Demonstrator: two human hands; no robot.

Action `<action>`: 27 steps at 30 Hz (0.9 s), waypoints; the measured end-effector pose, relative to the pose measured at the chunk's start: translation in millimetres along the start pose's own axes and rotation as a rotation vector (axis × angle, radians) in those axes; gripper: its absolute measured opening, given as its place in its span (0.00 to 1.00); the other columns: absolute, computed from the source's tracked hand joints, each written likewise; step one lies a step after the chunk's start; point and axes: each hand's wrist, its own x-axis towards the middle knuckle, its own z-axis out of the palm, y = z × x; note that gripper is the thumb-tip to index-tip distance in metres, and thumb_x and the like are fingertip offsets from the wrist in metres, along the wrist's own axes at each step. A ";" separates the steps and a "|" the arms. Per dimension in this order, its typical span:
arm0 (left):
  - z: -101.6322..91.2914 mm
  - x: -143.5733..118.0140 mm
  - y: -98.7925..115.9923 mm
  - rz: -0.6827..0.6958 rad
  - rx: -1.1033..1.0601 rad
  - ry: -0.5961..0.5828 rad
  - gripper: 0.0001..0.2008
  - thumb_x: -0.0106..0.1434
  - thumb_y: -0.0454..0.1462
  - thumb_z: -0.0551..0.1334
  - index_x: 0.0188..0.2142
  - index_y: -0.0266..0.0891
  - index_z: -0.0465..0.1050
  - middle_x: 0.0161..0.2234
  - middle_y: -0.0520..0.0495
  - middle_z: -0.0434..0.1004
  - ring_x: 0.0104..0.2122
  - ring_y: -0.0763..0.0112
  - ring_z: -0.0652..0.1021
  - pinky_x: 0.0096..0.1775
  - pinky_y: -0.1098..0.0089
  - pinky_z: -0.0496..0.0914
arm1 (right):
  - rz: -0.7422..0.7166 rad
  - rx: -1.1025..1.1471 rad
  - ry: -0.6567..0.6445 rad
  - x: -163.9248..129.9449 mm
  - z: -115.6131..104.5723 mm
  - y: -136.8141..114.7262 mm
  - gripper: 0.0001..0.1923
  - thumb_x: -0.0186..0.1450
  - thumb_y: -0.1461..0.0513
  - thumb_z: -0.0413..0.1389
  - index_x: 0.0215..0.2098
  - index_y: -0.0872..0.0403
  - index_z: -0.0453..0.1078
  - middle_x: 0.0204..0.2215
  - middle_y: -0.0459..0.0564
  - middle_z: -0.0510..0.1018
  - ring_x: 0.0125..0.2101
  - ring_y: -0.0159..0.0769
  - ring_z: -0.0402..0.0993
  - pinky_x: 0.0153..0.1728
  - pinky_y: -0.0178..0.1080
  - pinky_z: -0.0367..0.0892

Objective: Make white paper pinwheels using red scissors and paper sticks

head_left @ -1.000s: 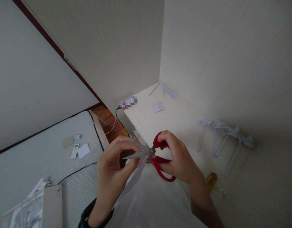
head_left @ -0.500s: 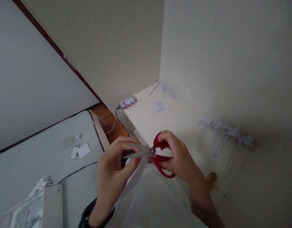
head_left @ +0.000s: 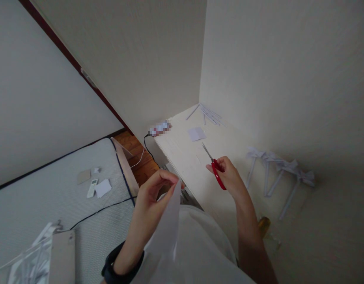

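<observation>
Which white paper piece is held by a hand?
The long white paper strip, pinched by the left hand; the small square paper lies on the table.

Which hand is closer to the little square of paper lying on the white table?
The right hand. It holds the red scissors over the table, just in front of the paper square. The left hand is farther back, off the table's edge, pinching a paper sheet.

We see thin matt white paper (head_left: 167, 232) pinched in the left hand (head_left: 152, 197). The scissors (head_left: 214, 167) in the right hand (head_left: 230, 177) have glossy red plastic handles and dull metal blades. The desk (head_left: 182, 152) looks like rough, white-painted wood, though dim light blurs it.
</observation>
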 end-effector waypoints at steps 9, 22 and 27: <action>2.7 9.3 -10.2 -0.017 0.190 0.031 0.05 0.60 0.34 0.66 0.37 0.40 0.79 0.31 0.48 0.81 0.30 0.69 0.79 0.31 0.73 0.73 | -0.211 0.450 -0.299 -26.7 -1.4 -56.6 0.26 0.52 0.44 0.66 0.33 0.49 0.60 0.28 0.42 0.64 0.26 0.32 0.62 0.27 0.35 0.62; 4.1 7.5 -9.8 -0.011 0.171 -0.035 0.04 0.62 0.34 0.65 0.35 0.41 0.81 0.33 0.48 0.84 0.32 0.69 0.82 0.35 0.73 0.75 | -0.155 0.323 -0.305 -48.2 25.7 -70.7 0.28 0.52 0.61 0.69 0.42 0.47 0.56 0.39 0.45 0.67 0.37 0.33 0.69 0.39 0.37 0.70; 3.9 6.8 -7.0 -0.020 0.105 -0.085 0.06 0.62 0.33 0.65 0.37 0.42 0.82 0.35 0.47 0.83 0.34 0.67 0.81 0.36 0.73 0.75 | -0.149 0.331 -0.310 -46.6 25.6 -67.2 0.27 0.53 0.62 0.68 0.42 0.47 0.57 0.40 0.45 0.67 0.38 0.33 0.69 0.39 0.37 0.70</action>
